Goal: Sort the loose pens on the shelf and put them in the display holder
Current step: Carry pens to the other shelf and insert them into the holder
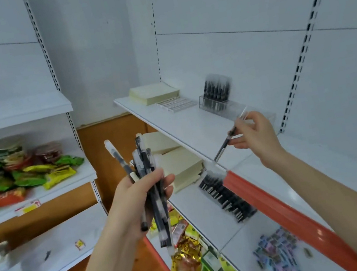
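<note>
Pens (148, 179), a dark bundle with clear caps. The left hand (136, 202) wraps them, fingers curled round the middle, ends splaying out above and below the fist. Held out in front of the shelving, lower than the upper shelf (184, 132). — Spotter

And the right hand (256, 138)? — Recorder

It pinches a single pen (226, 141) between thumb and fingers. The pen is tilted, lower end over the shelf's front edge, upper end at the near end of the display holder (237, 107). Whether it touches the holder: cannot tell, blurred. — Spotter

Holder itself? — Recorder

Clear, stepped, on the upper shelf. A cluster of standing pens (216, 91), dark, fills its far end. The right hand covers part of the near end. Past it lie a flat white tray (175, 104) of small pieces, then a pale pad stack (153, 94). — Spotter

Further out? — Recorder

An orange-red rail (281, 210) runs along the shelf front. On the shelf below, a row of black pens (226, 198) lies side by side, with more pale pads (178, 166) behind and small coloured pieces (277, 254) scattered nearer. Lowest down are yellow and green packets (192, 259). On the left unit are snack bags (25, 176) and stacked cups (8, 151). The left margin is smeared. — Spotter
</note>
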The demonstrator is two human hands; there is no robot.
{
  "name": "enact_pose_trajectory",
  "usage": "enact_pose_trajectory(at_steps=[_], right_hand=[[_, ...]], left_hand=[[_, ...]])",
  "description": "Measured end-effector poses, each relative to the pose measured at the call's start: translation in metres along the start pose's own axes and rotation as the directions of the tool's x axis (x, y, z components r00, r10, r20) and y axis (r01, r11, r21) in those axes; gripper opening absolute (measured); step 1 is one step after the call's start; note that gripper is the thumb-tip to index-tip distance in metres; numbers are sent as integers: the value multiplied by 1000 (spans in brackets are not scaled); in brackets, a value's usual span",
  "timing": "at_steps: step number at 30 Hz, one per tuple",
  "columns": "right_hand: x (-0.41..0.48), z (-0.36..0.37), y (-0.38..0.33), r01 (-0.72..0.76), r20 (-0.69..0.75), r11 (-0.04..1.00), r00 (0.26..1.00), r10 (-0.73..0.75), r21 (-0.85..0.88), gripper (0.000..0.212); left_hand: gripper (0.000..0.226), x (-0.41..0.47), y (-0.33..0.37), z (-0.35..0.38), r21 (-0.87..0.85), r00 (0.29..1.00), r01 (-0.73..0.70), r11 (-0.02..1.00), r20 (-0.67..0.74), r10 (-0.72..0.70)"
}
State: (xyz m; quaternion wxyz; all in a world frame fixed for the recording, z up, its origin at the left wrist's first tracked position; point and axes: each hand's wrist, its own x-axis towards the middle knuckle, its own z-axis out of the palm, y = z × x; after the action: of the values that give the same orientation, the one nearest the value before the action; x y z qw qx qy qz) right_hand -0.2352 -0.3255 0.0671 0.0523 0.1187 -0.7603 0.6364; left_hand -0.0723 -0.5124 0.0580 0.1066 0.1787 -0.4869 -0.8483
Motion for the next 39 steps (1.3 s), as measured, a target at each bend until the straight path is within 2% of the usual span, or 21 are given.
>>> enact_pose_trajectory(at_steps=[5,10,15,21,25,32,35,39], right_hand=[[60,48,5,-26,-84,999,996,28,24,10],[99,74,16,-14,-258,999,966,22,35,12],[119,71,29,-24,-484,998,874,51,62,8],[152,57,25,56,-659,997,748,-79,-57,18],[192,52,28,77,-688,979,701,-187,-187,20],[254,40,40,66,-661,954,706,-252,-294,22],[274,38,45,22,-646,949,728,-231,-314,20],[294,34,53,-71,-619,933,765,-176,-353,5]], left_hand=[[13,83,35,-22,-3,999,-2,1000,41,2],[9,163,68,-27,15,981,25,1000,192,-28],[23,237,85,-13,33,936,121,992,329,-125],[2,298,74,30,75,860,230,970,451,-238],[4,332,61,50,84,833,254,964,487,-262],[5,380,55,82,106,819,232,967,515,-253],[5,395,55,94,99,808,233,968,535,-249],[5,412,56,104,110,781,248,962,566,-266]])
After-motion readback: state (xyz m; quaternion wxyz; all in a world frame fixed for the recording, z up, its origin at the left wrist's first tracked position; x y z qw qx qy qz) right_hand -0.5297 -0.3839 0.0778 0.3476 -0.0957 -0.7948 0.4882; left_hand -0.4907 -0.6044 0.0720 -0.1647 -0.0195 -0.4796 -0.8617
